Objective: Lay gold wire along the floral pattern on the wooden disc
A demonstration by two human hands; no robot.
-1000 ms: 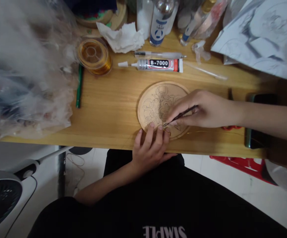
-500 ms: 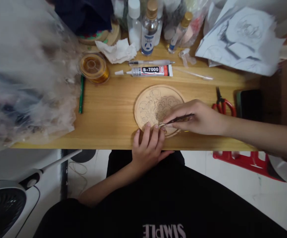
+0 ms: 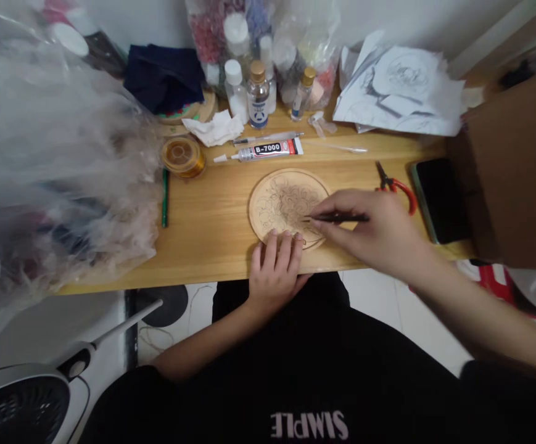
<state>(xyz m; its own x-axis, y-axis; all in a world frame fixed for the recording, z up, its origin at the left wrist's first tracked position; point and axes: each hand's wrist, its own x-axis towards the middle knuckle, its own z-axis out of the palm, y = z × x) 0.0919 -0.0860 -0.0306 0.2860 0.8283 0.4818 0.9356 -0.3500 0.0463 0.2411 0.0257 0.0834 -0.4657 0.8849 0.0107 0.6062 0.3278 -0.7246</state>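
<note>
A round wooden board (image 3: 259, 216) lies close to the table's front edge, with a flower pattern drawn in dark lines on its face. My left hand (image 3: 274, 277) rests on the board's near rim, its fingers stretched out flat and the thumb lower, by the table edge. Dark, slim tweezers (image 3: 344, 217) are pinched between the thumb and fingers of my right hand (image 3: 383, 231). Their tips point left over the pattern, a little away from my left fingertips. Whether the tips touch the wood or hold anything, I cannot tell.
Behind the board lie a B-7000 glue tube (image 3: 268, 150) and a pen (image 3: 268, 137). A spool of gold wire (image 3: 183, 157) sits left, red-handled pliers (image 3: 395, 185) and a phone (image 3: 438, 200) right. Bottles (image 3: 258, 98) stand at the back; plastic bags (image 3: 87, 185) crowd the left.
The view has shifted, showing more of the table's back. My right hand has drawn the tweezers away from my left fingertips, up and rightward over the pattern. My left hand stays on the rim.
</note>
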